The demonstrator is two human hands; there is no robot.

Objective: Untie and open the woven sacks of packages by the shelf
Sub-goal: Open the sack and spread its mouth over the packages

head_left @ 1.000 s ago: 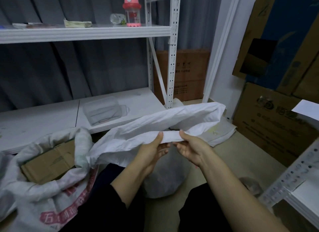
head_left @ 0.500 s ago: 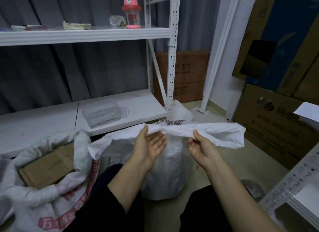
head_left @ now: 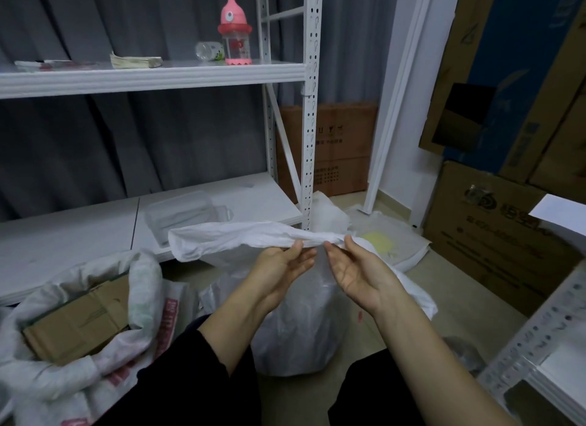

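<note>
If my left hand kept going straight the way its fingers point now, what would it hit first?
Your left hand already touches the rolled white sack at its fingertips; beyond that, probably the white shelf post, though depth is unclear.

The room is dim, lit by soft, cool, even light with no single bright source in view. The grey pleated curtain (head_left: pixel 95 146) sinks into murk, while the white metal shelf rack (head_left: pixel 152 76) and the crumpled white woven sack (head_left: pixel 241 238) stand out palest, without glare. Shadows are faint and diffuse (darkest under the rack's lower board). Wide-angle distortion bows the rack's perforated upright (head_left: pixel 312 108) and tilts the brown cardboard boxes (head_left: pixel 494 235) at the right edge. Detail is slightly soft and smeared throughout.
</note>
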